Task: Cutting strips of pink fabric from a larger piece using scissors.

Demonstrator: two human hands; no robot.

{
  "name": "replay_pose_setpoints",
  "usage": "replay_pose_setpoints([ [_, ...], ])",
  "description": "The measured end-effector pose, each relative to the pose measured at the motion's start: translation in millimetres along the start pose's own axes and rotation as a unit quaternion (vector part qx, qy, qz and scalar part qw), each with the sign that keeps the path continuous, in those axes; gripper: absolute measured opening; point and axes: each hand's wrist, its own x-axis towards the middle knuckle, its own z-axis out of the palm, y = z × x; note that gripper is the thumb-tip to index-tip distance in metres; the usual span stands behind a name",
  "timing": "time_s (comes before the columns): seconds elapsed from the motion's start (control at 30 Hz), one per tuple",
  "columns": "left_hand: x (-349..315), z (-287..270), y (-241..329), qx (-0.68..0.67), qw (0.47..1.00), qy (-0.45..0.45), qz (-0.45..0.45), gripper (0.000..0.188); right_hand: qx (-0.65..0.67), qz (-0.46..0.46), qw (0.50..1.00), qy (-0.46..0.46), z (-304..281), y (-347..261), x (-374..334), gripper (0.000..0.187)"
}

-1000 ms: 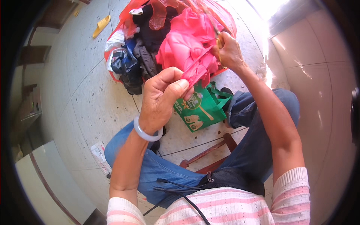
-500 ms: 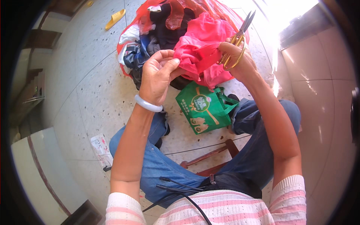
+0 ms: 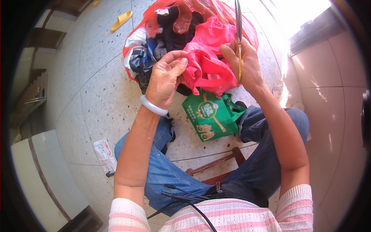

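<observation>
My left hand (image 3: 164,79), with a pale bangle at the wrist, pinches the left edge of a bright pink cloth (image 3: 210,71) between thumb and fingers. Scissors (image 3: 239,63) with gold-coloured handles and dark blades are held in my right hand (image 3: 249,65), edge-on and pointing away from me. My right thumb reaches toward the cloth's right side; whether it touches is hard to tell. Folds of the cloth hang over a heap of dark, blue and white clothes in an open red plastic bag (image 3: 148,17).
A green carry bag (image 3: 212,131) stands between my feet, just below the cloth. Under my legs is part of a dark red wooden stool (image 3: 210,164). A yellow slipper (image 3: 121,21) lies at the far left, and a printed paper sheet (image 3: 103,152) beside my left knee.
The scissors have turned from slanting right to nearly upright and edge-on. My right hand has turned with them, and the stretched cloth now hangs looser in folds. My left hand keeps its pinch.
</observation>
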Motion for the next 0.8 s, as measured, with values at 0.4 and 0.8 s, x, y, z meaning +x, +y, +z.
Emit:
replay_pose_setpoints([
  [0.4, -5.5, 15.3, 5.0, 0.251, 0.965, -0.022, 0.079, 0.013, 0.019, -0.009, 0.997, -0.075, 7.0, -9.0, -6.0, 0.03],
  [0.8, -7.8, 22.1, -3.0, 0.557, 0.728, 0.112, 0.382, 0.017, 0.235, 0.209, 0.942, -0.114, 18.1, -40.4, -23.7, 0.034],
])
